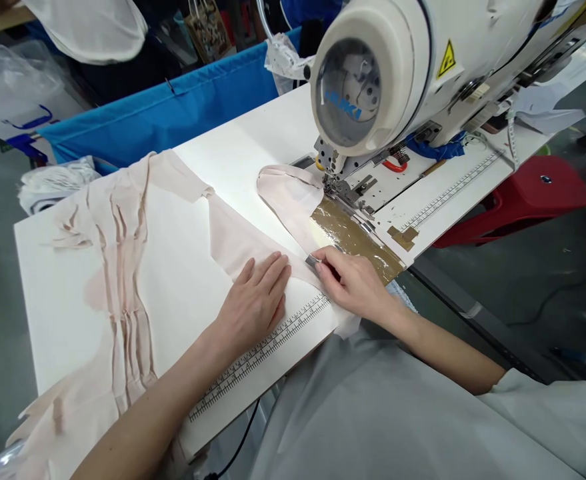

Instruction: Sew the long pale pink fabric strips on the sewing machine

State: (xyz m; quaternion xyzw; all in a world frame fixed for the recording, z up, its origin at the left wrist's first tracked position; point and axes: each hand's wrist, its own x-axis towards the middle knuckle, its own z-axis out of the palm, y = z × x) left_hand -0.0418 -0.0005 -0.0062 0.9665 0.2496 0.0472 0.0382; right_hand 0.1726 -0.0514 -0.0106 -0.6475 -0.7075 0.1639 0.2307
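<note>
The pale pink thin fabric piece [253, 250] lies flat on the white work surface [73, 293], one end running up under the presser foot [343, 190] of the white industrial sewing machine [397, 73], the other end trailing left into a gathered, pleated length [123, 280] that hangs over the near edge. The left hand [257, 303] rests palm down on the cloth, fingers together and spread flat, pinning it just above the printed ruler strip [263, 350] along the front edge. The right hand [355, 280] sits just beside it, fingers pinched on a small grey metal tool [314, 262], whose tip touches the fabric edge where it meets the shiny brown tape patch [357, 243] in front of the needle.

To do this step well, I would judge that the flat hand should keep even, light pressure so the thin cloth neither puckers nor drifts off line, while the tool hand guides only the edge, keeping it straight toward the foot. The fold should stay smooth between the two hands. The slack pleated part wants to lie free, so its weight does not drag the seam sideways. Fingertips should stay well short of the needle; the slick tape will let the cloth slide quickly.
</note>
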